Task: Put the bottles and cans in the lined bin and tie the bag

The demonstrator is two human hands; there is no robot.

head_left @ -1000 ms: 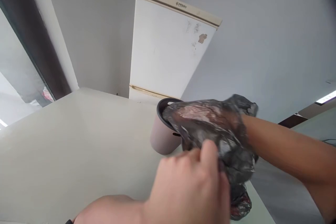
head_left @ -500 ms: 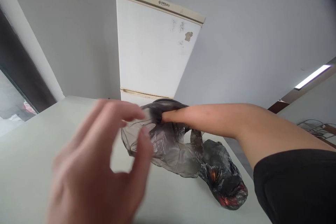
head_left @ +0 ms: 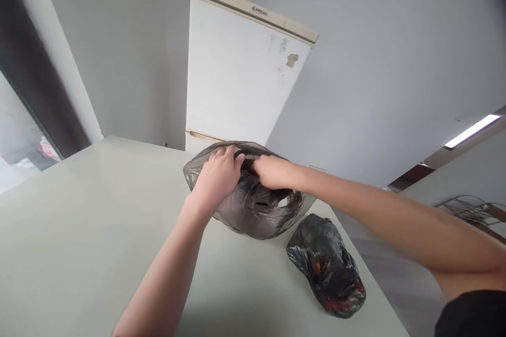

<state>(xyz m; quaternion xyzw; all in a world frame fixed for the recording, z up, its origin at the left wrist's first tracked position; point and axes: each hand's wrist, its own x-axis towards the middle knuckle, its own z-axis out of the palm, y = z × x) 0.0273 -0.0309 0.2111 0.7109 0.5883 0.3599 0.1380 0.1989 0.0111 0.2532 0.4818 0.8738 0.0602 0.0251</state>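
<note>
A thin grey see-through plastic bag (head_left: 256, 221) lies spread at the far edge of the pale table, its mouth facing up. My left hand (head_left: 222, 174) grips the bag's left rim with bent fingers. Inside the mouth, my right hand (head_left: 272, 169) is closed on dark bag plastic, its fingertips partly hidden. A second, dark plastic bag (head_left: 326, 263) rests near the table's right edge, bulging, with red and orange things showing through it.
Beyond the pale table (head_left: 98, 231) stands a white fridge (head_left: 241, 73) against a grey wall. A wire rack (head_left: 470, 210) is at the far right. A dark door frame (head_left: 35, 58) is at the left.
My left hand has moved forward from close to the camera and taken hold of the grey bag. The bag's mouth is spread wider, and my right hand has shifted slightly right.
</note>
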